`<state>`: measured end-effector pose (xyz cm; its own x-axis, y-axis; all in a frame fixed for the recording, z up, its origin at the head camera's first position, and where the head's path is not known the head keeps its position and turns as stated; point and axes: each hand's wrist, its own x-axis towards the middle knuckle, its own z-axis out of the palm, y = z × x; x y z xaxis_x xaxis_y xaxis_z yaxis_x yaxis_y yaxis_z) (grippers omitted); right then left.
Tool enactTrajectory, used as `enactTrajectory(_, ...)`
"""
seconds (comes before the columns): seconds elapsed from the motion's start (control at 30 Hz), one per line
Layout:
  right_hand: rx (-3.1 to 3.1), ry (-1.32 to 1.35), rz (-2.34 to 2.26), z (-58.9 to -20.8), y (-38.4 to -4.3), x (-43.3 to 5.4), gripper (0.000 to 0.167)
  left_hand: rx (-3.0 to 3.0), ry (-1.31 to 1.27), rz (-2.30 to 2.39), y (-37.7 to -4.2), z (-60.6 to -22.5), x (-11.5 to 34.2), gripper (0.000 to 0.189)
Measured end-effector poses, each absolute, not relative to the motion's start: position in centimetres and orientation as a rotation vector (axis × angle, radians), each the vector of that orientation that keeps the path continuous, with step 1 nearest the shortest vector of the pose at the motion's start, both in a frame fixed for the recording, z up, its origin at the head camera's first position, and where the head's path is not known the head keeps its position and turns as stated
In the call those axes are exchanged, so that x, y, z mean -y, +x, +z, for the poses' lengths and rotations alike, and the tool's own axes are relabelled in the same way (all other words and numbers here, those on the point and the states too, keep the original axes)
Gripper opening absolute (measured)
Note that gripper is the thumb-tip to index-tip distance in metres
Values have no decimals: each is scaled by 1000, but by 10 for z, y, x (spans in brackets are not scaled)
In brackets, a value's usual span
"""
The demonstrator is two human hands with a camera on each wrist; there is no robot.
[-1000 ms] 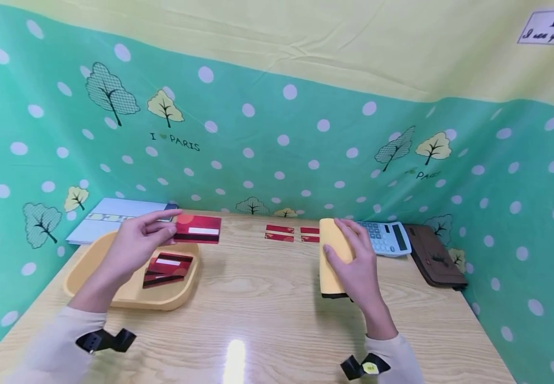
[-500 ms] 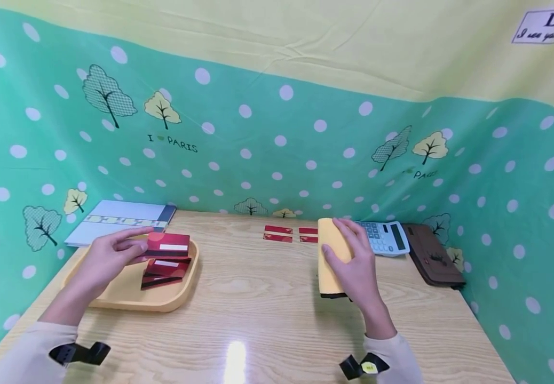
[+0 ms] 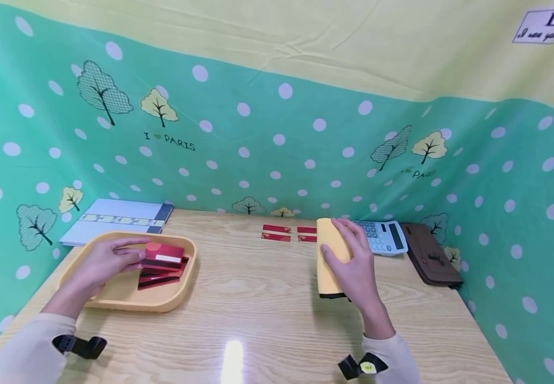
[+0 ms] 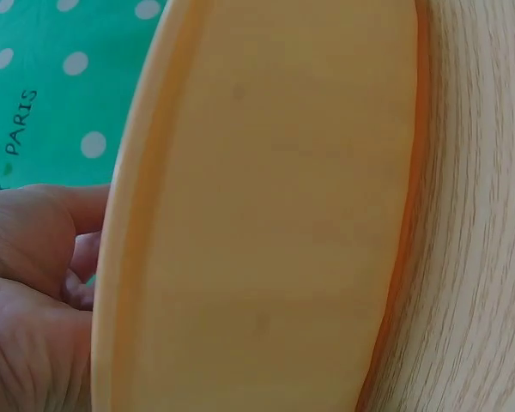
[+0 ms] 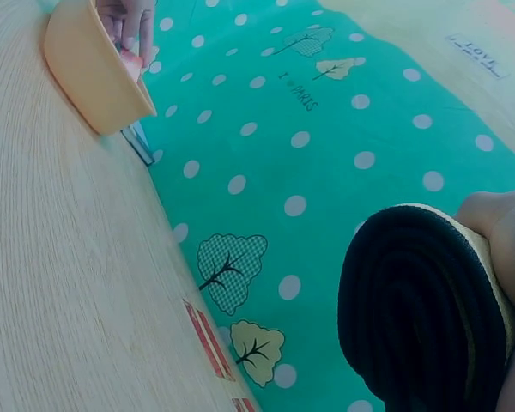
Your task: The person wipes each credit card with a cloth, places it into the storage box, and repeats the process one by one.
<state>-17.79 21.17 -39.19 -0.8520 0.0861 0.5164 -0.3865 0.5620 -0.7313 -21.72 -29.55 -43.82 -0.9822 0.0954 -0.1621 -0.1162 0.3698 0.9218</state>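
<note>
At the left, my left hand (image 3: 109,261) pinches a red card (image 3: 164,255) by its left edge, thumb below. The card has a white strip and a dark band. It is low over the beige tray (image 3: 188,282), overlapping several similar red cards (image 3: 157,278) inside; whether it touches them is unclear. In the left wrist view the tray wall (image 4: 266,215) hides the card and most fingers of my left hand (image 4: 34,300). On the right, my right hand (image 3: 356,261) grips a folded yellow cloth (image 3: 330,261); its black edge layers (image 5: 421,309) face the right wrist camera.
Red-and-white strips (image 3: 276,233) lie at the back of the wooden table (image 3: 258,320). Behind my right hand are a light blue calculator (image 3: 385,238) and a brown zipped case (image 3: 430,256). A pale blue folder (image 3: 118,216) lies behind the tray. Polka-dot fabric (image 3: 258,133) walls the table.
My left hand has moved left and down with the red card, from above the tray's right rim to inside the tray. My right hand keeps its hold on the yellow cloth.
</note>
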Motion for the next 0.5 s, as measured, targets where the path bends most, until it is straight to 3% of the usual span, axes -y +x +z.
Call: enactTrajectory(0.5, 2308, 209, 1236, -390, -177, -215, 62, -2538, -1, 1596, -228, -444, 299, 56)
